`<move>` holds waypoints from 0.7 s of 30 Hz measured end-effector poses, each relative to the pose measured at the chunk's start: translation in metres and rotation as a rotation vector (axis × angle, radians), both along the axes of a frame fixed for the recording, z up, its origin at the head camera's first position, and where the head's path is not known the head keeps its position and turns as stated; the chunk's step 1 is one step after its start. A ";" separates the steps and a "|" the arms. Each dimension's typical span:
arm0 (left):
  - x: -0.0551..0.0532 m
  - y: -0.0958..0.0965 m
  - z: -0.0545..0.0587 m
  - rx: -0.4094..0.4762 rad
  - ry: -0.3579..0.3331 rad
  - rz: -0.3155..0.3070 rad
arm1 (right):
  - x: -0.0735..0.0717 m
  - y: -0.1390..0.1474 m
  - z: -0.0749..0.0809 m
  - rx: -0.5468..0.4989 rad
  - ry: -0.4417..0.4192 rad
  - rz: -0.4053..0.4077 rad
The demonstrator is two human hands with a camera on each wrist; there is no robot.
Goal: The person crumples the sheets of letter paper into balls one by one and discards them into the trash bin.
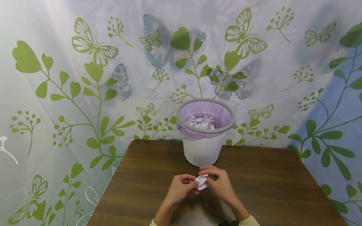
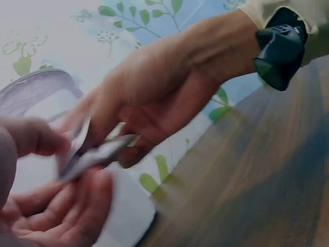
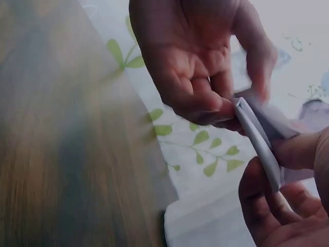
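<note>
A small folded piece of white paper (image 1: 201,182) is held between both hands, in front of a white waste bin (image 1: 202,150). My left hand (image 1: 182,187) pinches its left side between thumb and fingers. From the other side, my right hand (image 1: 220,183) grips it with thumb and curled fingers. In the right wrist view the paper (image 3: 257,139) shows a folded edge and layers standing apart. The left wrist view has it blurred, with the left fingers (image 2: 92,206) below it.
A purple liner (image 1: 188,134) hangs over the bin under its grey rim (image 1: 181,124), and crumpled white papers (image 1: 202,121) lie inside. The bin stands at the back of the brown wooden table (image 1: 268,179). Behind hangs a curtain (image 1: 127,78) printed with leaves and butterflies.
</note>
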State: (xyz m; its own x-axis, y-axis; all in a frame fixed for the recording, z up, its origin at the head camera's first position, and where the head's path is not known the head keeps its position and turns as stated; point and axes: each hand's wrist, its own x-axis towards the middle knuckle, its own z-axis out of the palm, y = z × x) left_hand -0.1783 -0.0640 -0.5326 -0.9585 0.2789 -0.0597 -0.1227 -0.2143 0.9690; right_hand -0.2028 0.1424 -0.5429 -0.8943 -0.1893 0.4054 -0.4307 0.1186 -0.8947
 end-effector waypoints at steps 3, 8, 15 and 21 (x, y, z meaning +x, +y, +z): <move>0.000 0.002 -0.002 -0.010 0.024 0.067 | 0.000 -0.005 0.003 -0.013 -0.054 -0.034; -0.001 0.002 -0.005 -0.034 0.075 0.156 | 0.002 -0.006 0.010 -0.162 -0.349 -0.029; -0.002 -0.002 -0.003 -0.204 0.265 0.175 | -0.001 0.005 0.013 -0.251 -0.667 0.177; 0.001 -0.002 -0.003 -0.278 0.317 0.217 | -0.005 0.013 0.013 -0.295 -0.642 0.396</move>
